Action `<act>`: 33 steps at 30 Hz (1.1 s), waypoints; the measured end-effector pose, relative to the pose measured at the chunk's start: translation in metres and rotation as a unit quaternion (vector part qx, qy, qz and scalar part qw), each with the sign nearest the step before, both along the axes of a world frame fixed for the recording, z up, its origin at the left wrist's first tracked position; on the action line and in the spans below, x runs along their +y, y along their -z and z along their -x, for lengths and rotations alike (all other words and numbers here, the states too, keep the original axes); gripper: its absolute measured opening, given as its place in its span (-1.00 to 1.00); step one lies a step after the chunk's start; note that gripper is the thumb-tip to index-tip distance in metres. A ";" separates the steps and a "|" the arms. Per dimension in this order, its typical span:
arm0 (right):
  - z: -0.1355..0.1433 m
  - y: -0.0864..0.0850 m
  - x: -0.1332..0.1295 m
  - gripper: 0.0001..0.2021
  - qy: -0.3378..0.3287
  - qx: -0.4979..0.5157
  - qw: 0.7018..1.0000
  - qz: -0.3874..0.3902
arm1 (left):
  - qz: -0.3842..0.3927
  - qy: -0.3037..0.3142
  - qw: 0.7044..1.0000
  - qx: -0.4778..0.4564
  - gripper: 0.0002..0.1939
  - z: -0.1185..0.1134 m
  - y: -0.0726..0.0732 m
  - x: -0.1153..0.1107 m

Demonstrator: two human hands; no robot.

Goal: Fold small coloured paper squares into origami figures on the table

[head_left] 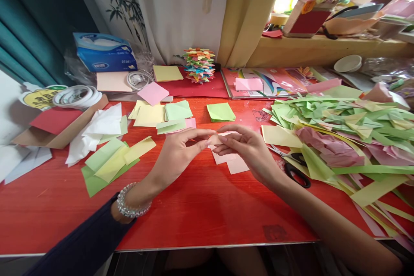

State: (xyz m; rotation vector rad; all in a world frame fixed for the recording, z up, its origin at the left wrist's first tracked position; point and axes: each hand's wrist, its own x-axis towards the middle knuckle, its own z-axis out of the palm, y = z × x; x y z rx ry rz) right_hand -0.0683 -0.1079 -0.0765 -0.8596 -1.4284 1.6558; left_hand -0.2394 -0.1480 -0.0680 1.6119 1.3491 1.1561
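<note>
Between my two hands, above the middle of the red table (207, 211), is a small piece of pale pink paper (215, 139). My left hand (181, 151) pinches its left end between thumb and fingers. From the other side my right hand (246, 146) pinches it too, fingers partly hiding it. Pale pink paper squares (237, 164) lie on the table below my right hand. A stack of green paper squares (221, 112) sits just beyond my fingertips. To the left of it are mint green squares (178, 110) and pale yellow squares (149, 114).
Scissors with black handles (297, 174) lie right of my right hand, beside a heap of folded green paper pieces (339, 114) and strips. Loose green and yellow sheets (113, 161) lie at left. A colourful folded-paper tower (199, 65) and a blue tissue pack (105, 54) stand behind.
</note>
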 end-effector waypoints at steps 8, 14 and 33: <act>-0.001 -0.002 0.001 -0.82 -0.005 0.001 0.999 0.032 | -0.024 0.036 0.999 -0.002 -0.81 0.002 0.001 0.000; -0.002 -0.003 0.003 -0.75 -0.029 -0.033 0.997 0.067 | -0.031 0.040 0.999 0.007 -0.82 0.002 0.001 0.000; -0.002 -0.002 0.003 -0.72 -0.048 -0.096 0.994 0.016 | 0.019 0.045 0.998 0.029 -0.82 0.000 -0.002 0.000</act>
